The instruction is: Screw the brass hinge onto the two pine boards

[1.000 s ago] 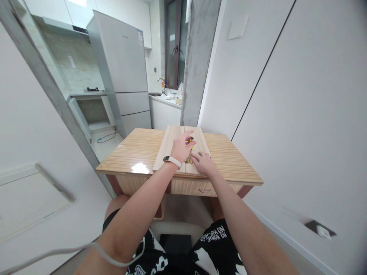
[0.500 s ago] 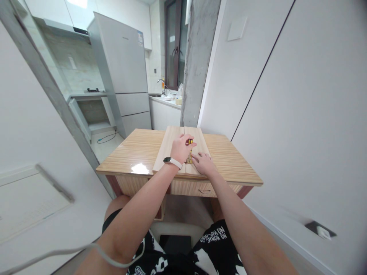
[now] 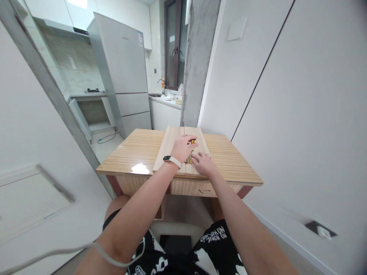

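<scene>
My left hand [image 3: 182, 148], with a pale wristband, is closed round a yellow-and-black handle [image 3: 194, 141] that looks like a screwdriver's. The tool leans to the right, its lower end down by a brass-coloured hinge [image 3: 189, 160]. That hinge lies across the seam of two pale wooden boards [image 3: 172, 133], at their near end. Beside it, my right hand [image 3: 204, 165] rests on the right board with fingers spread and fingertips touching or close to the hinge. The tool's tip is too small to make out.
The boards lie on a striped wooden desk [image 3: 137, 145] with a drawer [image 3: 200, 187] in front. A white cable [image 3: 99, 248] crosses by my left forearm. White walls stand at both sides. Beyond the desk are a fridge [image 3: 126, 57] and a sink counter [image 3: 166, 100].
The top of the handle has tipped to the right, and the left fingers have shifted with it. My right hand and the boards have stayed in place.
</scene>
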{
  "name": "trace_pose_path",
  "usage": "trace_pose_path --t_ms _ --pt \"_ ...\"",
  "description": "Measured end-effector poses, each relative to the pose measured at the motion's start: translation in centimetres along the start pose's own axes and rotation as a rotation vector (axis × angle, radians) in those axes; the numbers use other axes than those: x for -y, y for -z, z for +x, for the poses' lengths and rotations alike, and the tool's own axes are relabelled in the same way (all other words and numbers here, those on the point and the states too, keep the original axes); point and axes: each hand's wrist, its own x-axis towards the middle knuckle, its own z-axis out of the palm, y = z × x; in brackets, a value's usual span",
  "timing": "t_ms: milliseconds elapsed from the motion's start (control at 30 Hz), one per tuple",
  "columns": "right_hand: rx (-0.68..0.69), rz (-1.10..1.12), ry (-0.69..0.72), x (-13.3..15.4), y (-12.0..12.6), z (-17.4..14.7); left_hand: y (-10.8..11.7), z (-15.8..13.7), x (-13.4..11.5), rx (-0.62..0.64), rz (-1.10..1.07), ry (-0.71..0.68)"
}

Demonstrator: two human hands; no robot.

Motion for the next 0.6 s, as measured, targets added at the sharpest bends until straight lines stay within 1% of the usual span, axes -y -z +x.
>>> trace_pose_path --t_ms 100,267,400,533,600 --pt "0.004 -0.010 -0.001 0.08 0.02 -0.02 0.07 -0.04 -0.04 -0.031 0.050 -0.014" --pt "-0.019 0.001 0.007 0.08 0.06 -0.12 0.05 -0.13 0.28 -0.077 0.108 0.014" --pt "-0.008 0.011 -0.002 -0.07 -0.01 -0.14 0.13 -0.06 0.32 -0.043 0.080 0.037" --pt "-0.026 0.020 0.009 -0.18 -0.17 -0.04 -0.03 0.08 0.39 0.030 0.019 0.018" --pt "-0.026 0.021 0.008 -0.18 -0.21 0.01 -0.19 0.06 0.52 0.039 -0.008 0.022"
